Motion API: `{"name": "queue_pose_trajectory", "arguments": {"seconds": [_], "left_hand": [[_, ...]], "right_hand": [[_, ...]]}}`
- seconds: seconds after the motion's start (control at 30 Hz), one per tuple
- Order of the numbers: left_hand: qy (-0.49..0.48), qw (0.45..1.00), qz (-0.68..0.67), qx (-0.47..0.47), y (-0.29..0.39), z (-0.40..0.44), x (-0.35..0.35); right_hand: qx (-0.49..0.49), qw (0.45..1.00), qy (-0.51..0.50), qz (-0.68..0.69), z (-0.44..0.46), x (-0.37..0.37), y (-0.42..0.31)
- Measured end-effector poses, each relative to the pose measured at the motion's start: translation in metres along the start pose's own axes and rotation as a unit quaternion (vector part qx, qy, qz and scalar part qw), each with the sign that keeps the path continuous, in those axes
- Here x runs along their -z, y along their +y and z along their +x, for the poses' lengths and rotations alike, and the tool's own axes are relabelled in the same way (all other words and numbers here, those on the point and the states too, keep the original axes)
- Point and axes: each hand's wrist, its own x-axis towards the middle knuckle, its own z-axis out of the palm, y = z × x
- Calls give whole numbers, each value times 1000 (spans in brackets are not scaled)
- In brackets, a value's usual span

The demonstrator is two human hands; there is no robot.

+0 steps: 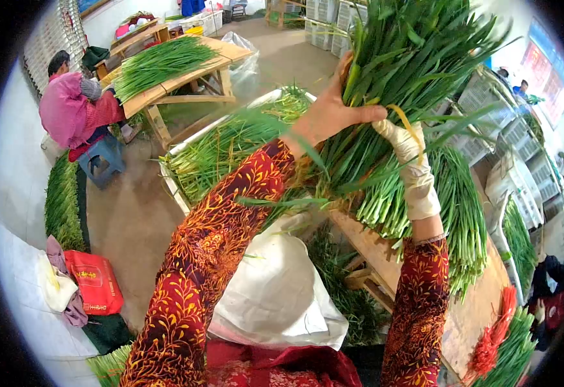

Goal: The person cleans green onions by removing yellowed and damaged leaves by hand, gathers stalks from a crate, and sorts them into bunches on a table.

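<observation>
A large bunch of long green leafy stalks [417,55] is held up in front of me, its leaves pointing up. My bare left hand [343,109] is wrapped round the left side of the bunch, thumb across the front. My right hand [405,145], in a pale glove, pinches a yellowed leaf [401,119] at the front of the bunch, close to the left thumb. Below the hands, more bunches of green stalks [459,219] lie on a wooden table [482,309] with their cut ends towards me.
Loose stalks fill a white-edged bin [177,187] at centre left. A person in pink [69,109] sits by another wooden table [230,51]. Red ties [494,335] lie at the lower right. Stacked crates [482,100] stand at the right; a red bag [95,284] is at the left.
</observation>
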Motion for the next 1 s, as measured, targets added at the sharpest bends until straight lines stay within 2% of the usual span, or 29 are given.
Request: {"name": "queue_pose_trajectory", "arguments": {"seconds": [0.03, 0.13, 0.17, 0.23, 0.27, 0.33, 0.4, 0.47, 0.53, 0.57, 0.63, 0.67, 0.73, 0.8, 0.87, 0.9, 1.0], "left_hand": [[-2, 998, -59, 22, 6, 2, -3], [-9, 995, -60, 74, 6, 8, -6], [-10, 996, -59, 72, 5, 9, -5], [48, 996, 51, 49, 7, 10, -4], [46, 997, 51, 44, 8, 14, -4], [100, 994, 10, 39, 18, 22, -5], [86, 996, 4, 18, 31, 29, -4], [106, 992, -62, 13, 40, 27, -8], [89, 990, -103, 19, 20, 20, -4], [78, 988, -119, 57, 5, 12, -2], [43, 987, -117, 103, 3, 4, 0], [42, 988, -115, 99, 3, 2, -1], [63, 990, -84, 94, 5, 0, -1], [51, 993, -60, 84, 3, 4, 0], [60, 991, -119, 27, 5, 6, -5], [41, 989, -127, 60, 15, 6, -4], [-29, 994, -98, 49, 37, 10, -5]], "right_hand": [[-52, 998, 18, -31, 3, 2, 1], [-9, 1000, 19, 15, 4, -6, 2], [9, 999, 25, 24, 6, -8, 3], [2, 999, 39, 36, 10, -11, 3], [-6, 997, 52, 48, 14, -11, 3], [32, 996, 66, 46, 22, -16, -6], [43, 996, 55, 47, 28, -17, -24], [42, 997, 51, 52, 27, -17, -30], [31, 999, 29, 0, 21, -14, -27], [16, 1000, 19, -17, 19, -12, -17], [-32, 998, 19, 52, 13, -13, -10], [-49, 993, 13, 103, 11, -14, -9], [-56, 995, 3, 86, 15, -11, -3], [-24, 997, -44, 52, 21, -10, -2], [-53, 993, -54, 92, 20, -13, -12], [-61, 995, -51, 67, 22, -11, -10], [-49, 996, -48, 49, 18, -8, -15]]}}
